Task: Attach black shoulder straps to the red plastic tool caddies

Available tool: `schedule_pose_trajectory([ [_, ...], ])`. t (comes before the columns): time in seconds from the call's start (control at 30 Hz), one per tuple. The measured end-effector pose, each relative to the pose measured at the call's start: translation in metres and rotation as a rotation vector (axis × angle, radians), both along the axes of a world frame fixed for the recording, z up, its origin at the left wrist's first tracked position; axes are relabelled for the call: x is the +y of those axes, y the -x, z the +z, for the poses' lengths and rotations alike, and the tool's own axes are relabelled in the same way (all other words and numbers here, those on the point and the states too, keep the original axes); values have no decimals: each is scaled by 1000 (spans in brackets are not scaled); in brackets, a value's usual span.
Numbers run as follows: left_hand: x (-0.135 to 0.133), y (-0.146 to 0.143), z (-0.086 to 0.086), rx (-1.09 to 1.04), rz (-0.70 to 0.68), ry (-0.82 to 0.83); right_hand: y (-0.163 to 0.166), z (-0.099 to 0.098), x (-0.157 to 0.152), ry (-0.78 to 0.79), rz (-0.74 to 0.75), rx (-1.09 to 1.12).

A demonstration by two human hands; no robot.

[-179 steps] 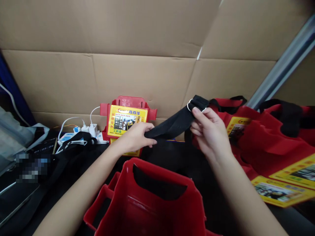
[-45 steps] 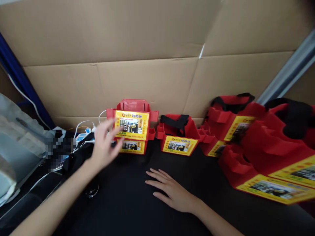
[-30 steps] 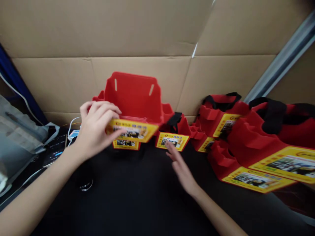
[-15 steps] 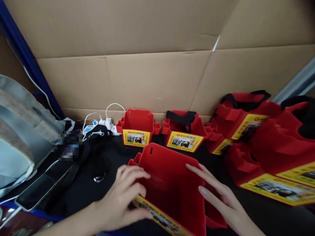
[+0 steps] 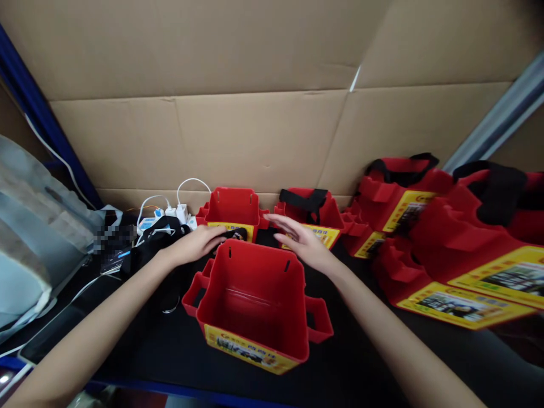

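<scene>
A red plastic box point(image 5: 259, 272) with side pockets, two slots in its back wall and a yellow printed label stands upright in front of me. Neither hand holds it. My left hand point(image 5: 199, 243) is beyond its far left corner, fingers bent and pressed together. A dark strip shows at those fingertips, too blurred to name surely, in front of a second red box point(image 5: 233, 205). My right hand point(image 5: 301, 241) hovers past the far right corner, open, fingers apart and partly covering the label of a third red box point(image 5: 334, 212) with a black strap point(image 5: 304, 198).
Several red boxes point(image 5: 429, 226) with black straps are stacked at the right. A grey bag point(image 5: 21, 215), a phone point(image 5: 63, 317) and white chargers point(image 5: 182, 212) lie left. Cardboard point(image 5: 255, 130) walls off the back. A blue edge point(image 5: 187, 394) runs along the front.
Both hands have let go of the near red box and moved forward past its far side. The box now stands straighter, turned with its label toward me.
</scene>
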State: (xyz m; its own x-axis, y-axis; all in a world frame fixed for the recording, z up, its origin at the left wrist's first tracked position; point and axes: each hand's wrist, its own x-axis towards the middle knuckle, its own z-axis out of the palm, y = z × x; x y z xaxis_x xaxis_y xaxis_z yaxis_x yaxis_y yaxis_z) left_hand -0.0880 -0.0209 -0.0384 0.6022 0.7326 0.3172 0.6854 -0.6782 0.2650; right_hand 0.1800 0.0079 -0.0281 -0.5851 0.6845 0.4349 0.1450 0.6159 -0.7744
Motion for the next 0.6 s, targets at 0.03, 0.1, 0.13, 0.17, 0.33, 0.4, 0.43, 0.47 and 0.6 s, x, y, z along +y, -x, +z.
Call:
schedule_pose_trajectory([
  [0.03,4,-8,15,-25,-63,-13,11,9,6,-107,21,-82],
  [0.1,11,-21,45,-67,-162,-49,32,26,11,-271,31,-174],
  [0.13,14,-25,57,-91,-178,-63,39,33,11,-304,36,-213],
  [0.17,15,-27,66,-113,-177,-58,43,38,9,-315,35,-230],
  [0.33,15,-21,69,-57,-127,250,16,51,3,-74,-29,-46],
  [0.4,16,-12,57,49,-108,325,-8,58,3,87,-95,158],
  [0.43,17,-6,50,92,-86,334,-23,63,2,149,-146,258],
  [0.47,19,1,45,122,-57,332,-39,69,0,180,-211,342],
  [0.6,22,38,30,176,37,319,-104,97,-17,32,-613,353],
])
